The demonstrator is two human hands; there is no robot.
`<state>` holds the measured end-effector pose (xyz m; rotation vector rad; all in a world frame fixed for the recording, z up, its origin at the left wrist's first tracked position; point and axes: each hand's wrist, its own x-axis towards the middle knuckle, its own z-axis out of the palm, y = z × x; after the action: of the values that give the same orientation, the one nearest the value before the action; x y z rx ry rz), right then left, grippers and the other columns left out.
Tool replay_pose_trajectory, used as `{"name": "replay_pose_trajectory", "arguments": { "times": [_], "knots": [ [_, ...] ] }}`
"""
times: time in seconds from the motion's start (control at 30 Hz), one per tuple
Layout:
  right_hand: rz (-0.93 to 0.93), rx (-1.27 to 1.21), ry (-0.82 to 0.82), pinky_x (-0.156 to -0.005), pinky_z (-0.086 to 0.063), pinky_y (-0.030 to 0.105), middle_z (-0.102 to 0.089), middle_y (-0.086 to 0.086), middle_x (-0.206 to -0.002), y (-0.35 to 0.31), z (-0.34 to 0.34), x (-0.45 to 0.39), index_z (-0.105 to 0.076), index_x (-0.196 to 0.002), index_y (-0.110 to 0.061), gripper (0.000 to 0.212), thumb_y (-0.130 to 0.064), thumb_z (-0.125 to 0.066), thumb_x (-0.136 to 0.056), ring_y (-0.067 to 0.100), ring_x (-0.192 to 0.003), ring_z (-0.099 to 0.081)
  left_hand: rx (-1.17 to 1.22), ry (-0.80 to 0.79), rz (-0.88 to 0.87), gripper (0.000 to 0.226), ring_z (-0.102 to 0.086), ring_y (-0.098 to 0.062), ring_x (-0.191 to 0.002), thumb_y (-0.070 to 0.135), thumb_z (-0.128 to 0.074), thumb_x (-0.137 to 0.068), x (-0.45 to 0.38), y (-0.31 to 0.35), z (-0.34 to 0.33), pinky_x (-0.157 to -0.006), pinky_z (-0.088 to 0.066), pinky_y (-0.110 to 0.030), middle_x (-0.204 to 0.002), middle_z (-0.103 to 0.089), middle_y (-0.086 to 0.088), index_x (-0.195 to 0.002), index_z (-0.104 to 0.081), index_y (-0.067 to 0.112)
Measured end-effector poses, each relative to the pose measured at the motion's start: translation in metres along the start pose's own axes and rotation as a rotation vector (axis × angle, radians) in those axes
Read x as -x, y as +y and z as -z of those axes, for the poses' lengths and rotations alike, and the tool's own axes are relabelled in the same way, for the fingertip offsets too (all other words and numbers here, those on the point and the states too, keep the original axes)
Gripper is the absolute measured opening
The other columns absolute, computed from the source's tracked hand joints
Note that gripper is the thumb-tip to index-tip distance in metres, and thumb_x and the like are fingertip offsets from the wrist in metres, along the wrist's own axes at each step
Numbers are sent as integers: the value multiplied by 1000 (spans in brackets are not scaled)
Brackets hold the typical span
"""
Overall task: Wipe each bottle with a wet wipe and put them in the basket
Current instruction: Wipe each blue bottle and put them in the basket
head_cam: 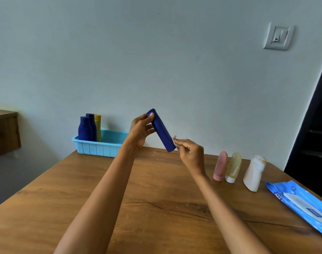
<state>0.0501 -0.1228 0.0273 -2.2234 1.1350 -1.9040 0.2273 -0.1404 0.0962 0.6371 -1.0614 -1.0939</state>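
Observation:
My left hand (pixel 140 129) grips the upper end of a dark blue bottle (pixel 162 132), held tilted in the air above the table. My right hand (pixel 190 153) pinches a small white wet wipe (pixel 175 142) against the bottle's lower end. A light blue basket (pixel 101 146) stands at the table's far left edge and holds two dark blue bottles (pixel 86 128) and a yellow one (pixel 97 126), all upright. To the right on the table stand a pink bottle (pixel 220 165), a yellowish bottle (pixel 233 167) and a white bottle (pixel 254 173).
A blue pack of wet wipes (pixel 301 204) lies at the table's right edge. The wooden table (pixel 156 208) meets a pale wall at the back. A wooden cabinet (pixel 4 132) stands far left, and a dark doorway (pixel 314 134) is at the right.

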Motion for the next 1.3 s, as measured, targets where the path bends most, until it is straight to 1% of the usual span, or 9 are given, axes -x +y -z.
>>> {"name": "replay_pose_trajectory", "arguments": {
  "times": [0.13, 0.27, 0.4, 0.47, 0.6, 0.73, 0.9, 1.1, 1.3],
  "knots": [
    [8, 9, -43, -82, -51, 11, -69, 8, -111, -11, -11, -5, -65, -115, -3, 28, -1, -56, -89, 16, -99, -66, -126, -25, 16, 6, -62, -20, -79, 13, -56, -94, 3, -6, -6, -72, -55, -28, -86, -63, -6, -95, -60, 10],
    [53, -18, -54, -94, -50, 23, -61, 8, -126, -35, -16, -19, -56, -128, -6, 34, -5, -48, -95, 15, -115, -58, -201, -68, 34, 10, -66, -19, -78, 19, -60, -92, 7, -6, -11, -67, -57, -24, -87, -67, -5, -95, -63, 10],
    [181, 103, -136, -104, -33, 14, -48, 6, -142, -42, -13, -22, -47, -137, -7, 43, -19, -41, -96, 11, -131, -41, -241, -98, 53, 17, -69, -17, -79, 26, -62, -91, 7, 4, -13, -68, -57, -24, -92, -69, -6, -97, -65, 11],
    [261, 193, -193, -107, -29, 16, -41, 4, -146, -38, -13, -16, -42, -140, -9, 44, -22, -42, -97, 10, -136, -33, -208, -48, 61, 17, -69, -18, -78, 25, -64, -89, 6, 6, -12, -70, -58, -26, -93, -68, -8, -97, -65, 9],
    [396, 306, -192, -108, -34, 26, -43, 7, -144, -22, -15, 0, -44, -137, -6, 42, -21, -39, -98, 17, -135, -38, -146, 101, 63, 23, -66, -21, -75, 21, -67, -87, 4, 8, -10, -73, -59, -31, -87, -64, -6, -102, -60, 5],
    [378, 250, -258, -109, -36, 26, -39, 4, -147, -1, -12, 13, -39, -140, -7, 43, -25, -38, -100, 15, -137, -35, -92, 207, 54, 17, -64, -21, -73, 17, -68, -86, 6, 10, -8, -72, -57, -33, -85, -62, -6, -95, -56, 9],
    [341, 234, -288, -108, -37, 27, -36, 1, -147, 9, -11, 19, -38, -140, -7, 45, -15, -42, -96, 12, -137, -34, -75, 267, 58, 18, -63, -23, -74, 15, -69, -86, 4, 9, -1, -75, -57, -36, -84, -61, -7, -94, -54, 9],
    [358, 241, -268, -105, -39, 33, -41, 15, -145, -18, -23, 3, -38, -139, 1, 57, 9, -57, -85, 26, -134, -40, -147, 113, 129, 15, -66, -22, -73, 15, -68, -85, 6, 11, -4, -68, -59, -30, -86, -64, -8, -94, -57, 8],
    [167, 10, -191, -107, -33, 15, -39, 7, -147, -27, -12, -20, -40, -140, -5, 44, -4, -45, -96, 15, -136, -37, -288, -143, 173, 27, -69, -22, -81, 22, -64, -89, 7, 10, -12, -71, -59, -28, -100, -68, -11, -110, -63, 4]
  ]
}}
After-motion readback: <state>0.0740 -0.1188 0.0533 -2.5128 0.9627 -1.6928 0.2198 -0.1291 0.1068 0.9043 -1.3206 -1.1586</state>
